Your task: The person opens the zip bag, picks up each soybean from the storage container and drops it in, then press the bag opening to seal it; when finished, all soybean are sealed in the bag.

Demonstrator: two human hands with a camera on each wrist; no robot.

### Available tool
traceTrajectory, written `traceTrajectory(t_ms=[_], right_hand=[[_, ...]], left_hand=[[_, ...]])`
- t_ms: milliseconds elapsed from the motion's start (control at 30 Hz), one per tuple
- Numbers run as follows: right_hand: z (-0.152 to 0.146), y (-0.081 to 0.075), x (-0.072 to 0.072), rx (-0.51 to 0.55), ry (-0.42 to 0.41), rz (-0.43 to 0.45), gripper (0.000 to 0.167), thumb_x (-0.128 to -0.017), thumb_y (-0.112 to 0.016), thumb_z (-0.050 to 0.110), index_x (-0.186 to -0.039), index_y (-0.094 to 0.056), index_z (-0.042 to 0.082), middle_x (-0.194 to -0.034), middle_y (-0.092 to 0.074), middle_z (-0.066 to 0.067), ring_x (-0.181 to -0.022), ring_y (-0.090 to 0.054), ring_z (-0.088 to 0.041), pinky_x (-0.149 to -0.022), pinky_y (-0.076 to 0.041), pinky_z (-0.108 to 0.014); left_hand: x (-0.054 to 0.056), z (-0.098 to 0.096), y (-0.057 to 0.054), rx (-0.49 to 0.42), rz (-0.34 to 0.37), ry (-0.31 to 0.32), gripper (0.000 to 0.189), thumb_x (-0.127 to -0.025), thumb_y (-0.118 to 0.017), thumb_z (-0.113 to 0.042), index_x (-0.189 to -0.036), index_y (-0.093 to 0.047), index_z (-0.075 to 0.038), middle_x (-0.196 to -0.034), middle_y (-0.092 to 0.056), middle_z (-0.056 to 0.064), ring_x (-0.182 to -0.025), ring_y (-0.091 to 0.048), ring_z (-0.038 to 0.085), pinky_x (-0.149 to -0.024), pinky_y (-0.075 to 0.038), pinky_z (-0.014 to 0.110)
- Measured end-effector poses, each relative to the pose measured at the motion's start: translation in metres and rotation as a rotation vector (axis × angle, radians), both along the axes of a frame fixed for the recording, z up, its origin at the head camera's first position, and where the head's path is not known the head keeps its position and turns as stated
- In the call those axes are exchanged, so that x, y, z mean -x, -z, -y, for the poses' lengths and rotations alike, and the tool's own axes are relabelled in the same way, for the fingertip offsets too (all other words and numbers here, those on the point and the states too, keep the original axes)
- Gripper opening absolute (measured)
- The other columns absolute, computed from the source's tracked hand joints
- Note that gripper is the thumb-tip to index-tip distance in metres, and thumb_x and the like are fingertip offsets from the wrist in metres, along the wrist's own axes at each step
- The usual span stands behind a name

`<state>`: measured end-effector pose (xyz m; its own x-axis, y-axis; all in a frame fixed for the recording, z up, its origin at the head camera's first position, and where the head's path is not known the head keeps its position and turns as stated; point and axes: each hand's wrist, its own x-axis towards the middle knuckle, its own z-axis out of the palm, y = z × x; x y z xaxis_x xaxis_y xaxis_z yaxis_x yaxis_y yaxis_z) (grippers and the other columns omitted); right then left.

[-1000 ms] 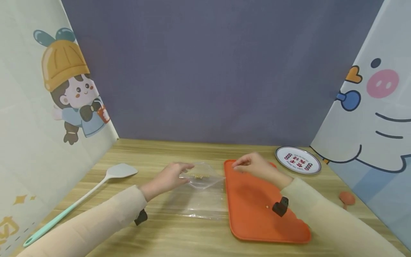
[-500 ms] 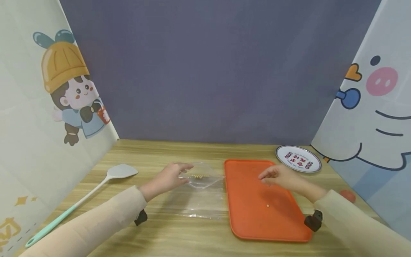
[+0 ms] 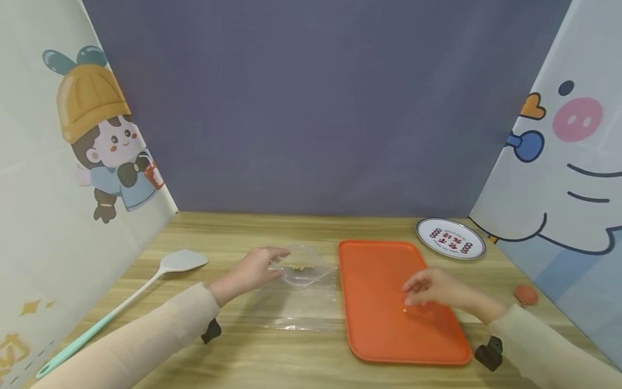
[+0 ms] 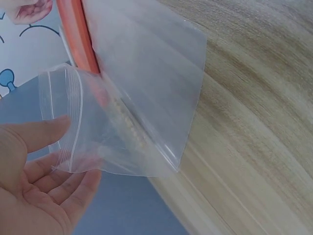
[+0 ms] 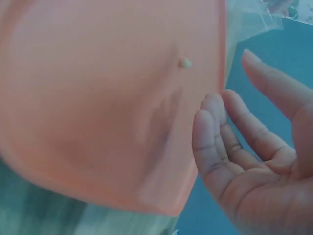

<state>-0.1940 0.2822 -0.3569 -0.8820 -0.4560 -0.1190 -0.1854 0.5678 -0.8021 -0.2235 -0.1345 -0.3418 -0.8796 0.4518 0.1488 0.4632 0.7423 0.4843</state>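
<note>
My left hand (image 3: 249, 273) pinches the mouth edge of a clear zip-lock bag (image 3: 298, 305), thumb on one side and fingers on the other, as the left wrist view shows. Inside the bag lies a small heap of yellowish beans (image 4: 129, 125). On the orange tray (image 3: 374, 270) to the right sits a single bean (image 5: 185, 63). Just above it hovers my right hand (image 3: 434, 289), thumb and fingers apart and loosely curved, holding nothing. A gap separates its fingertips from the bean in the right wrist view.
A spatula (image 3: 182, 260) with a mint handle lies at the left. Behind the tray at the right stands a white plate (image 3: 451, 239) with red print, and a small orange-red spoon (image 3: 526, 295) lies nearer the right wall. A grey-blue backdrop (image 3: 311, 108) closes off the rear.
My right hand has gone from beside the bag, over the tray's far left, rightward and then down toward the lone bean. The left hand and the bag have stayed nearly still.
</note>
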Motion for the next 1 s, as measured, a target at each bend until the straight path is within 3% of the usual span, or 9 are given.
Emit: traceTrajectory(t_ms=[400,1000], right_hand=[[0.003,0.019,-0.006,-0.067,-0.011,-0.057,0.037,-0.068,-0.087,0.013,-0.095,-0.068,-0.002,-0.082,-0.062,-0.006,-0.070,-0.054,-0.008,-0.057,-0.047,-0.017],[0.004,0.027,-0.003,-0.047,0.035,-0.051,0.017,-0.075,-0.079,0.007,-0.083,-0.069,-0.003,-0.071,-0.066,-0.004,-0.057,-0.053,-0.006,-0.049,-0.048,-0.020]], left_hand=[[-0.001,0.001,0.001,0.003,-0.036,0.034,0.051,-0.084,-0.073,-0.008,-0.132,-0.057,-0.002,-0.127,-0.064,0.015,-0.109,-0.064,0.031,-0.093,-0.056,0.044],[-0.001,0.001,0.002,-0.001,-0.017,0.028,0.050,-0.084,-0.073,-0.008,-0.131,-0.057,-0.002,-0.128,-0.064,0.014,-0.110,-0.063,0.031,-0.094,-0.055,0.044]])
